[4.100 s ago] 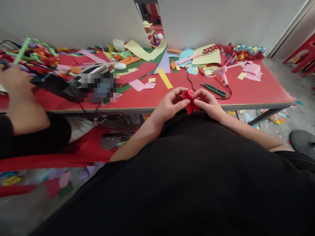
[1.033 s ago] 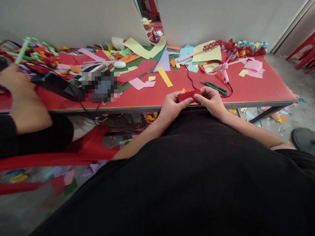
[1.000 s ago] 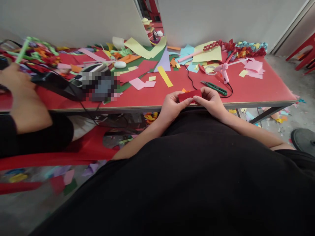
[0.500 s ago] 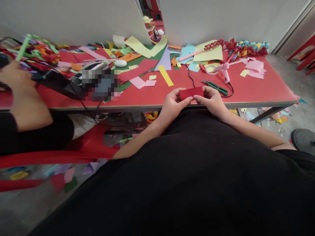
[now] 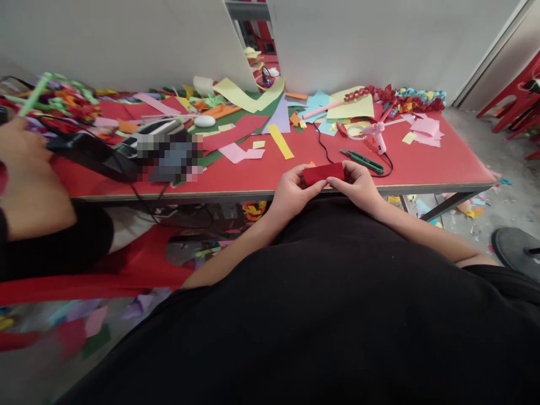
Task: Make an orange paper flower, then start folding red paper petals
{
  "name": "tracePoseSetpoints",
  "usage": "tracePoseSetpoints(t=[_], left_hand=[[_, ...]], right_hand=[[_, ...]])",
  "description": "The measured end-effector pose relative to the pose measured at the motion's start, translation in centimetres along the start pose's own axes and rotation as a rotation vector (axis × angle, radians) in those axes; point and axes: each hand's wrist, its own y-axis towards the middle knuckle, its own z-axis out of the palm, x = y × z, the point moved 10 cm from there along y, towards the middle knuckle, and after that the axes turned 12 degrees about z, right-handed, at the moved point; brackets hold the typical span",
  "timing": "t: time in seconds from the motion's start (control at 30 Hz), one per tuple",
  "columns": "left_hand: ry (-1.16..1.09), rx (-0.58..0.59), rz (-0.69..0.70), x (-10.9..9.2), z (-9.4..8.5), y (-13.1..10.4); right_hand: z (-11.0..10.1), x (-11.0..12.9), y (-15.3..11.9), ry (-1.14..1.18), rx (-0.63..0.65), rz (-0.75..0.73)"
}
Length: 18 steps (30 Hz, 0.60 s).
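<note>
Between my two hands is a small red piece of paper (image 5: 324,173), held up near the table's front edge. My left hand (image 5: 292,188) grips its left end, thumb in front and fingers behind. On the right end, my right hand (image 5: 358,183) pinches it the same way, and both thumb tips nearly meet at the lower edge. Just beyond my right hand lie a green utility knife (image 5: 363,161) and a pink hot glue gun (image 5: 378,135) with a black cord. A yellow paper strip (image 5: 280,142) rests beyond my left hand.
The red table (image 5: 236,177) carries many coloured paper scraps along the wall. A roll of tape (image 5: 355,132) sits by the glue gun. At left, a co-worker's hand (image 5: 25,146) is near a black device (image 5: 90,152). A red chair (image 5: 139,261) stands beside me.
The view has shifted slightly, so the table appears lower and a little to the left. Both my hands keep hold of the red paper. The co-worker's arm has moved slightly.
</note>
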Motion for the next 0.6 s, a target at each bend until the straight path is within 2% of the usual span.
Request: tracePoseSetpoints(t=[0.27, 0.47, 0.6], left_hand=[[-0.099, -0.013, -0.068, 0.8, 0.1, 0.0], [-0.041, 0.021, -0.047, 0.8, 0.0, -0.1], [-0.018, -0.003, -0.045, 0.7, -0.2, -0.1]], right_hand=[[-1.0, 0.3, -0.2, -0.013, -0.081, 0.008], [-0.8, 0.3, -0.3, -0.05, -0.092, -0.006], [-0.8, 0.4, -0.4, -0.094, -0.118, -0.012]])
